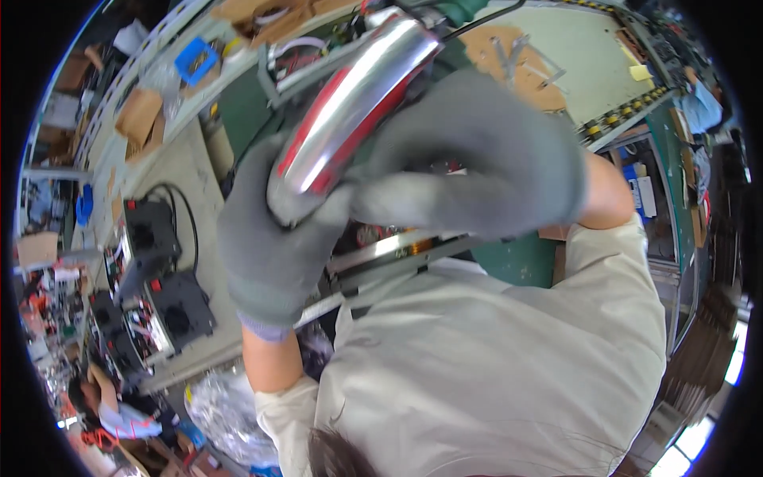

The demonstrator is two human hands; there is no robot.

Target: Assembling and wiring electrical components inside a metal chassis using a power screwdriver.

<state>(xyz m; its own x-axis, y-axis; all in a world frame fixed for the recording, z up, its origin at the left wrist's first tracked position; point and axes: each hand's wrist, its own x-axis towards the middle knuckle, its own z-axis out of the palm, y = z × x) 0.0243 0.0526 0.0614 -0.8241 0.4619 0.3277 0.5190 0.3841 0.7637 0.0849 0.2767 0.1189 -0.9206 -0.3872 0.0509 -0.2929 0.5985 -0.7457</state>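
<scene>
Grey-gloved, both my hands grip one shiny chrome-and-red curved part [354,103], raised close under the head camera.

From the head view, my left hand [274,246] reaches up from below, fingers wrapped round the part's lower end; my right hand [477,159] arches over from the right, wrist bent, fingers curled around its middle, above the green workbench [517,258].

Factory workshop: cluttered workbench [171,171], black electrical units [163,278], roller conveyor [628,107].
</scene>
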